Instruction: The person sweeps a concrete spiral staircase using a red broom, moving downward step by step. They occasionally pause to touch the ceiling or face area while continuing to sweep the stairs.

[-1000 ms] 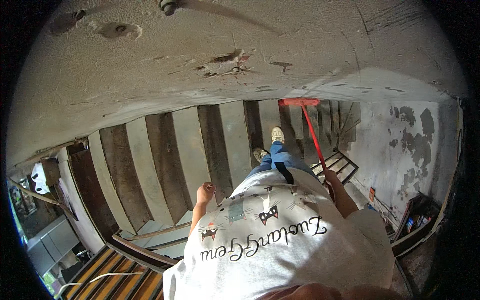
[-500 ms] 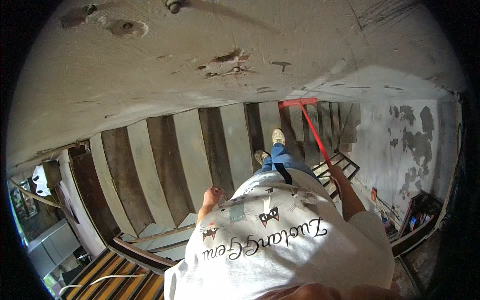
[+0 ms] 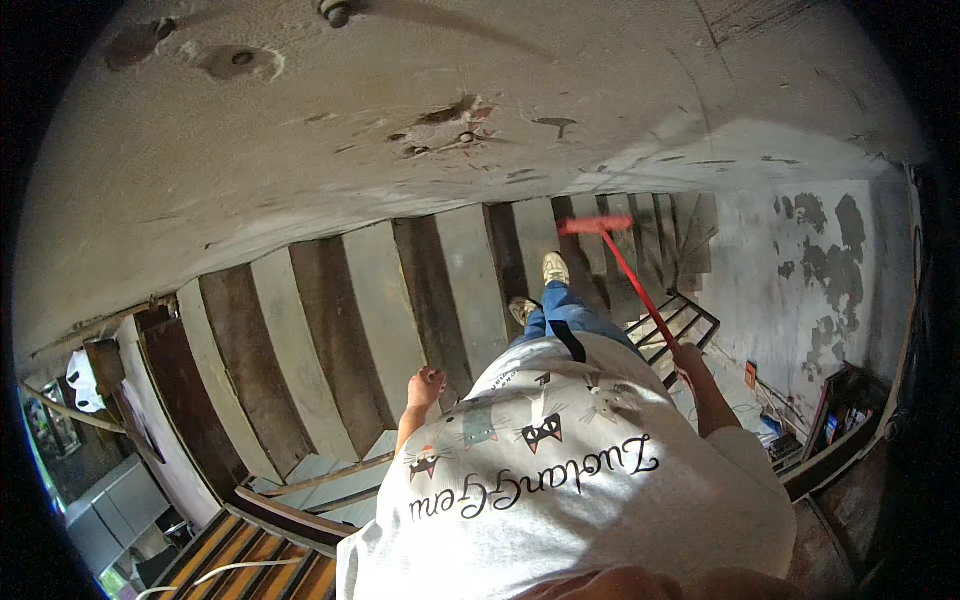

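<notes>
From where I stand, this is the stairwell of an old, worn building; whether home or workplace, I can't tell. A flight of plain stairs (image 3: pixel 372 300) runs along a rough wall (image 3: pixel 300 140), pitted and scratched, with a bolt (image 3: pixel 336 12) sticking out of it. The white wall (image 3: pixel 745 260) to the right shows bare grey patches, a dark rail (image 3: pixel 292 517) edges the near side, and odds and ends (image 3: pixel 834 429) crowd the far right corner.

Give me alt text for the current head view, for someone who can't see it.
A person's right hand grips a long-handled red broom, its head over worn stairs beside a rough, scarred wall. The left hand is loosely curled beside a white cat-print shirt; pale shoes are on the stairs.
</notes>
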`<control>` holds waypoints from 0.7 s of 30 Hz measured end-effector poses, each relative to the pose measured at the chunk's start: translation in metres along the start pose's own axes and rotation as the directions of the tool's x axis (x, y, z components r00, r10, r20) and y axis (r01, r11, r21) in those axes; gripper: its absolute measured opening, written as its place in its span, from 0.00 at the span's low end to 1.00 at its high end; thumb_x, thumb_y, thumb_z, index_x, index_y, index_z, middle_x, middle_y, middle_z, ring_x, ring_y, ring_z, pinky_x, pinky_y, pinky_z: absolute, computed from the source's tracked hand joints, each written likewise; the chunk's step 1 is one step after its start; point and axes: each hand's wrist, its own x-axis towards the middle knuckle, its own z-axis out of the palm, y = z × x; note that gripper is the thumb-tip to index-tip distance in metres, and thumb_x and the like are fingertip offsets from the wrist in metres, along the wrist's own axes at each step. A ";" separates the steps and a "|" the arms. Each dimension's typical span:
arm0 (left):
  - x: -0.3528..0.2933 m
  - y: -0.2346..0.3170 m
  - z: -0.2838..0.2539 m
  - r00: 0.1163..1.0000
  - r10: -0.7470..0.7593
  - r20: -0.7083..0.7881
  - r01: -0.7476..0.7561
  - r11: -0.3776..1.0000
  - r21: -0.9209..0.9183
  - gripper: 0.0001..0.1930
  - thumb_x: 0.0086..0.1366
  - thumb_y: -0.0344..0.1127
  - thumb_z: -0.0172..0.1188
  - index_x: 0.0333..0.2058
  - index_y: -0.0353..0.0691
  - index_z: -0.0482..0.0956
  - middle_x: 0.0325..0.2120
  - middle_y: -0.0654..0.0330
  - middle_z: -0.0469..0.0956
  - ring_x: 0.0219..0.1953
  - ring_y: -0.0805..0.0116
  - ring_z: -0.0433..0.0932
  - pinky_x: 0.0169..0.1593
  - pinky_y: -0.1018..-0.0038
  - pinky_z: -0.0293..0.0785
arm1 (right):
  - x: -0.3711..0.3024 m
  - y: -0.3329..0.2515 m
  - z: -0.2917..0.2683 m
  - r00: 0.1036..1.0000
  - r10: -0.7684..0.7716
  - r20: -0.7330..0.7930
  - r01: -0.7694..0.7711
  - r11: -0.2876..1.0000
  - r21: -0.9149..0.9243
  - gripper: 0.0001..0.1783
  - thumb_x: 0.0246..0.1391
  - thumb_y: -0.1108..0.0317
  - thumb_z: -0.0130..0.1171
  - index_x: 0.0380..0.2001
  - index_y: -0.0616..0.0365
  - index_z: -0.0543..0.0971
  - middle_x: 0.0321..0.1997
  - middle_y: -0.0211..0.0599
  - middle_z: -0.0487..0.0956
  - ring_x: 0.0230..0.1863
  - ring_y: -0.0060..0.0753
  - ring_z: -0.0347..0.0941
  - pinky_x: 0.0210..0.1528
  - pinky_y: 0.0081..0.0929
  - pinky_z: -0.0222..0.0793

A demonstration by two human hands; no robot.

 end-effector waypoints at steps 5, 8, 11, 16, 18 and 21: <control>-0.003 0.036 -0.017 1.000 0.003 0.024 -0.007 0.983 0.186 0.11 0.51 0.38 0.52 0.27 0.35 0.73 0.18 0.56 0.75 0.21 0.69 0.76 0.28 0.76 0.71 | 0.032 -0.063 0.033 0.965 -0.214 0.149 0.250 0.922 -0.297 0.12 0.48 0.66 0.46 0.31 0.63 0.71 0.22 0.41 0.74 0.23 0.38 0.71 0.21 0.33 0.66; 0.013 -0.012 -0.014 0.998 0.033 -0.054 -0.030 0.998 0.053 0.11 0.51 0.39 0.52 0.28 0.36 0.74 0.19 0.56 0.76 0.22 0.68 0.76 0.28 0.75 0.71 | 0.017 -0.057 0.044 0.963 -0.135 0.234 0.220 0.895 -0.388 0.12 0.49 0.66 0.43 0.34 0.61 0.71 0.22 0.39 0.74 0.23 0.37 0.71 0.21 0.32 0.66; 0.015 -0.010 -0.015 0.999 0.006 -0.036 -0.007 1.000 -0.005 0.12 0.51 0.39 0.53 0.29 0.35 0.73 0.20 0.56 0.76 0.22 0.69 0.76 0.28 0.76 0.71 | -0.023 0.006 0.043 0.919 -0.252 0.302 0.391 0.665 -0.637 0.10 0.47 0.68 0.44 0.31 0.58 0.73 0.23 0.40 0.75 0.23 0.35 0.72 0.20 0.31 0.67; 0.013 0.016 -0.011 0.999 0.007 0.033 -0.007 1.000 0.006 0.12 0.51 0.38 0.53 0.29 0.33 0.72 0.18 0.56 0.76 0.21 0.70 0.76 0.27 0.77 0.71 | -0.062 0.078 0.017 0.979 -0.097 0.177 0.160 0.908 -0.388 0.15 0.48 0.61 0.44 0.23 0.61 0.74 0.22 0.45 0.74 0.24 0.40 0.72 0.25 0.35 0.67; 0.014 0.020 -0.007 0.999 0.001 0.045 0.001 0.999 -0.041 0.12 0.51 0.38 0.53 0.29 0.33 0.72 0.17 0.56 0.75 0.21 0.71 0.76 0.27 0.77 0.71 | -0.071 0.100 0.013 0.974 -0.186 0.129 0.225 0.850 -0.476 0.20 0.50 0.56 0.43 0.21 0.63 0.73 0.22 0.47 0.74 0.26 0.43 0.72 0.28 0.37 0.67; 0.016 0.022 -0.006 0.998 0.038 0.049 -0.042 0.995 0.086 0.12 0.51 0.38 0.53 0.29 0.33 0.72 0.17 0.57 0.75 0.20 0.70 0.75 0.26 0.76 0.70 | -0.080 0.055 -0.022 1.000 0.007 0.016 -0.004 0.976 -0.217 0.26 0.50 0.50 0.40 0.19 0.64 0.74 0.25 0.55 0.73 0.30 0.53 0.70 0.32 0.42 0.66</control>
